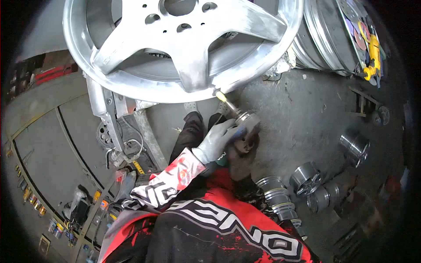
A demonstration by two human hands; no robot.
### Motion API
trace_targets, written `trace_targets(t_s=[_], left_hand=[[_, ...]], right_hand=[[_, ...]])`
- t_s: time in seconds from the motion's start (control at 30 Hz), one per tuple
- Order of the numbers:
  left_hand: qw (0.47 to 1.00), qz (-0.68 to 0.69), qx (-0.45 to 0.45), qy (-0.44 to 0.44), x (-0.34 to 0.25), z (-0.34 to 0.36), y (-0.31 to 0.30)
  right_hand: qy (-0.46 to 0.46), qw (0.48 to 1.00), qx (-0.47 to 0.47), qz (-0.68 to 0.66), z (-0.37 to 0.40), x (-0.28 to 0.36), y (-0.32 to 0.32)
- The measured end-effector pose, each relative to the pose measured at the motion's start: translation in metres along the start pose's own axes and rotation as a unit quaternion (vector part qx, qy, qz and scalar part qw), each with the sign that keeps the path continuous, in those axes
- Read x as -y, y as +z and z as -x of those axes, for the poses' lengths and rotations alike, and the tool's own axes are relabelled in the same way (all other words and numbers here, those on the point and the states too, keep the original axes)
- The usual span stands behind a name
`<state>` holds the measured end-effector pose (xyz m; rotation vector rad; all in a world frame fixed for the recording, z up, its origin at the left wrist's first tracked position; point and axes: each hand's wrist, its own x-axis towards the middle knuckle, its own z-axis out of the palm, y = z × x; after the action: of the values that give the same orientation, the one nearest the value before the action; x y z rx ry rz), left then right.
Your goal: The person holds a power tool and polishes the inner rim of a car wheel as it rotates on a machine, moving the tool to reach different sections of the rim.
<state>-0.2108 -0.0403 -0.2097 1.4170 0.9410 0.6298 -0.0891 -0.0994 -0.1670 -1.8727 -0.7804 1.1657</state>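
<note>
A large silver spoked wheel rim (195, 57) fills the top of the head view. Against its lower lip, beside the end of a spoke, rests the tip of a rotary tool (247, 119) with a yellow section near the tip and a round metal body. Around the tool's near side curls my left hand (215, 139), in a light grey glove. My right hand (245, 142), dark and blurred, is wrapped at the rear of the tool body; its separate fingers are hard to make out.
Behind the rim at right stand more rims (326, 33) and a yellow power tool (372, 55). Several chrome wheels (305, 177) lie on the floor at lower right. A metal stand arm (107, 109) is at left, with bottles and tools on the floor farther left.
</note>
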Motion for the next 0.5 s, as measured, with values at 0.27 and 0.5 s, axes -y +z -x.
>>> trace_targets(t_s=[0.27, 0.5], left_hand=[[0.979, -0.153, -0.013, 0.137, -0.018, -0.018, 0.0], [0.997, 0.065, 0.028, -0.013, -0.009, -0.02, 0.005]], right_hand=[[0.07, 0.995, -0.029, -0.066, -0.005, -0.007, -0.011], [0.007, 1.0, 0.0, -0.028, -0.013, 0.016, -0.008]])
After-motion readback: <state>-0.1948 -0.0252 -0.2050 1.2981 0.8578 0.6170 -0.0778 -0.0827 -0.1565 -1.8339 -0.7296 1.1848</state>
